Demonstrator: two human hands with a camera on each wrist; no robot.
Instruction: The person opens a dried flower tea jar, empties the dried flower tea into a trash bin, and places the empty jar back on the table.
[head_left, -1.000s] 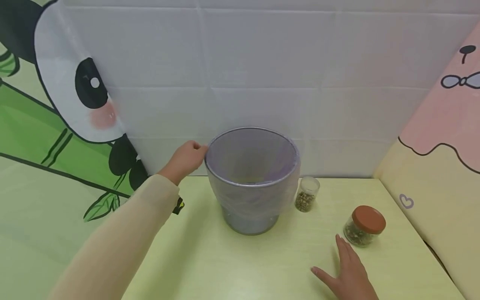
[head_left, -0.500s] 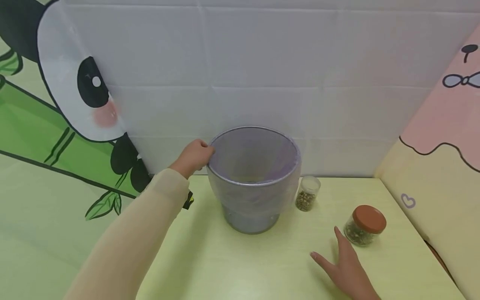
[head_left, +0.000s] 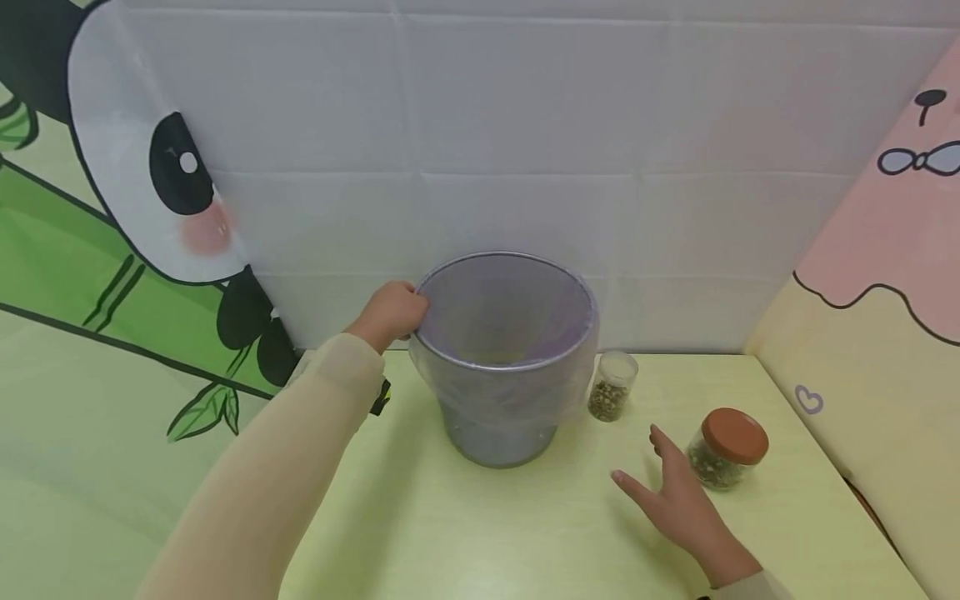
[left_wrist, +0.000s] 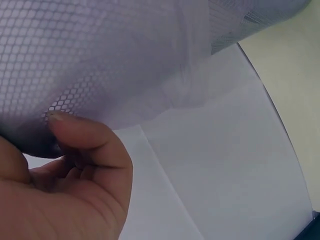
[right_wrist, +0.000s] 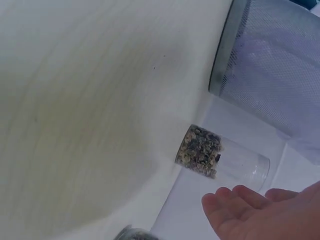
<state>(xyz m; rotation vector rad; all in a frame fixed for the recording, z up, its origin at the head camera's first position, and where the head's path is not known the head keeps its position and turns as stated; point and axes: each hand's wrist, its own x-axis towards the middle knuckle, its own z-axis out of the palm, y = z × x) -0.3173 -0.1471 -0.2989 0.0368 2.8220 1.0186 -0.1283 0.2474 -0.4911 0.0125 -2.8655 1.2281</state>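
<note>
A grey mesh wastebasket (head_left: pixel 498 446) stands upright at the back of the table, lined with a thin, translucent purple trash bag (head_left: pixel 502 396) folded down over the outside. My left hand (head_left: pixel 390 312) grips the wastebasket's left rim; in the left wrist view its curled fingers (left_wrist: pixel 90 137) lie against the mesh and the bag. My right hand (head_left: pixel 682 504) is open above the table, fingers spread, touching nothing. Nearest to it is a glass jar with a reddish-brown lid (head_left: pixel 737 437). A lidless-looking clear glass jar (right_wrist: pixel 199 151), partly filled with dried bits, stands right of the wastebasket.
The pale yellow table (head_left: pixel 480 533) ends at a white sheet (head_left: pixel 525 125) behind the wastebasket. Printed cloth with a panda (head_left: pixel 142 183) hangs on the left, pink and cream cloth (head_left: pixel 870 250) on the right.
My left hand has shifted right, from just outside the wastebasket's rim onto it. My right hand has moved forward and slightly left over the table. Wastebasket and jars have stayed in place.
</note>
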